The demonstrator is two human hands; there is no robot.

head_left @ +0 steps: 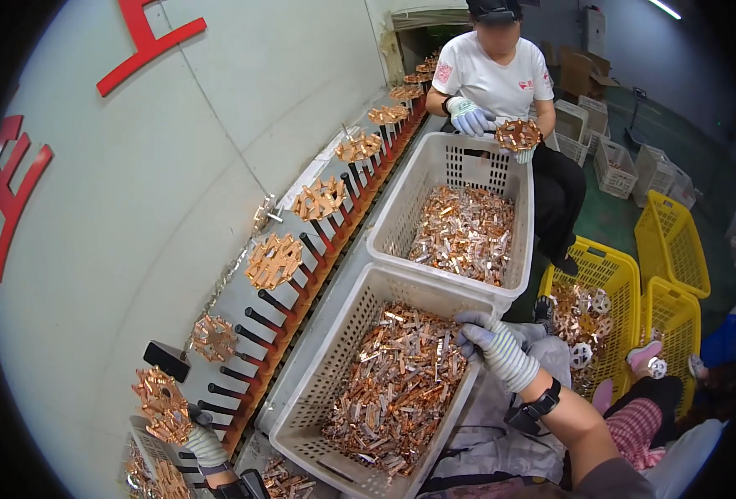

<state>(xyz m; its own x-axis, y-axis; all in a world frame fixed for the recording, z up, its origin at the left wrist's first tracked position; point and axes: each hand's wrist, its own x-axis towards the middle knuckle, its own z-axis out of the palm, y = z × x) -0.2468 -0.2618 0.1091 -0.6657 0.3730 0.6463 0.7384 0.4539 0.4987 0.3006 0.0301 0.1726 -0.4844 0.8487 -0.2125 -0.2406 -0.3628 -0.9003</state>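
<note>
My left hand (206,442), in a grey-and-white striped glove, is at the lower left, closed at the edge of a round copper-coloured openwork disc (163,402). Its fingers are partly hidden behind the disc. Over the right rim of the near white crate (301,416) is my right hand (501,349), gloved alike. Its fingers are curled together, and anything between them is too small to make out. The near crate holds a heap of small copper and silver metal strips (397,387).
A conveyor (272,366) with black-topped posts carries several copper discs (275,260) along the wall. Beyond a second white crate (376,237) of strips, a gloved co-worker (501,79) holds another disc (517,135). Yellow baskets (630,266) stand at right, near another person's checked sleeve (638,428).
</note>
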